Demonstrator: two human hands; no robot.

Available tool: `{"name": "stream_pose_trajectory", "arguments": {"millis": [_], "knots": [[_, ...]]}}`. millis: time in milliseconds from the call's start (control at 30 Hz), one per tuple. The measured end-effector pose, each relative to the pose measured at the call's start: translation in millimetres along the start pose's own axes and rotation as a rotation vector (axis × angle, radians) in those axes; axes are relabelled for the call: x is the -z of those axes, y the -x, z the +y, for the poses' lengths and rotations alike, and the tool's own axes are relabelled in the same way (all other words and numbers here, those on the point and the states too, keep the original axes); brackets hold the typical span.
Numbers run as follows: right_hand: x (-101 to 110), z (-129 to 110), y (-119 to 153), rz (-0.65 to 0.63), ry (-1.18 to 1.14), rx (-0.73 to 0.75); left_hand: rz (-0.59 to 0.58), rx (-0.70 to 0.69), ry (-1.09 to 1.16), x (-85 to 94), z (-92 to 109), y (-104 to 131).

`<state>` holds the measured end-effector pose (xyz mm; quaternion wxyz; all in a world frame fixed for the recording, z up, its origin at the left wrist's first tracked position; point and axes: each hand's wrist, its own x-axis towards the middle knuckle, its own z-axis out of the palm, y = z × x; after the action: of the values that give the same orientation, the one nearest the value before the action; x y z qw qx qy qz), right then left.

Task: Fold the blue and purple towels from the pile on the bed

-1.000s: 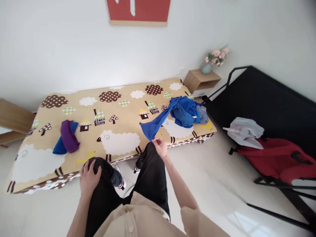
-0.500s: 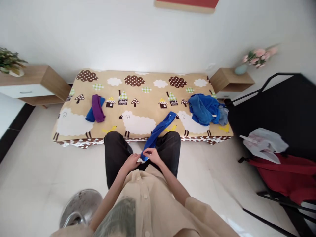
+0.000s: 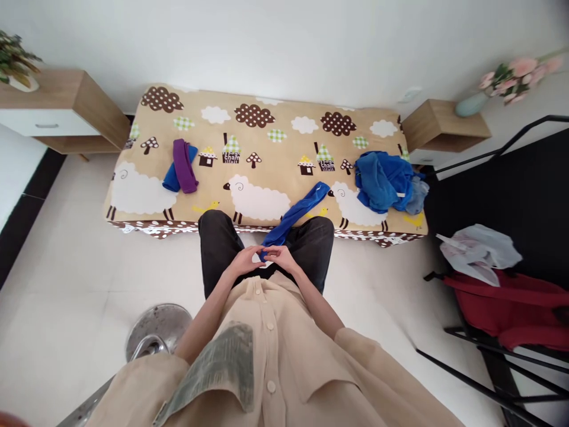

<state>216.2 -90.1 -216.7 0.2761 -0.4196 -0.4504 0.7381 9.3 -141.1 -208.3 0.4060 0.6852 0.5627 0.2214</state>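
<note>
Both hands busy: L hand (image 3: pixel 246 262) & R hand (image 3: pixel 281 257) narrow, fingertips pinching near end of long blue soft-fabric strip (image 3: pixel 299 211). Strip runs from above lap, over front edge of low bed w/ beige printed cloth cover (image 3: pixel 284 163); far end lies on bed, R of centre. Step (judged): near end worked betw. fingertips, fold vs. roll unclear. Next move prob. calls for an even grip, w/ strip kept flat.

Writing: "cham" legible in cover print; smaller lines partial. White tag (image 3: pixel 400 195) on crumpled blue fabric heap (image 3: pixel 382 172), nr R edge: unreadable. No brands legible.
</note>
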Motion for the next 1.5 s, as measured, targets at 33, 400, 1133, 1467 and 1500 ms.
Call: {"name": "stream_pose_trajectory", "arguments": {"millis": [33, 400, 1133, 1467, 1500], "knots": [[1, 0, 1, 0.002, 0.001, 0.000, -0.003, -0.006, -0.003, -0.8, -1, 0], [-2, 7, -2, 0.140, 0.392, 0.235, 0.013, -0.072, 0.096, 4.0, 6, -2], [-1, -7, 9, 0.351, 0.737, 0.427, 0.540, 0.054, 0.203, 21.9, 18, -4], [0, -2, 2, 0.172, 1.046, 0.246, 0.840, 0.140, 0.184, 39.5, 19, -6], [2, -2, 1, 0.213, 1.042, 0.226, 0.853, 0.123, 0.177, 45.6, 19, -8]]}}
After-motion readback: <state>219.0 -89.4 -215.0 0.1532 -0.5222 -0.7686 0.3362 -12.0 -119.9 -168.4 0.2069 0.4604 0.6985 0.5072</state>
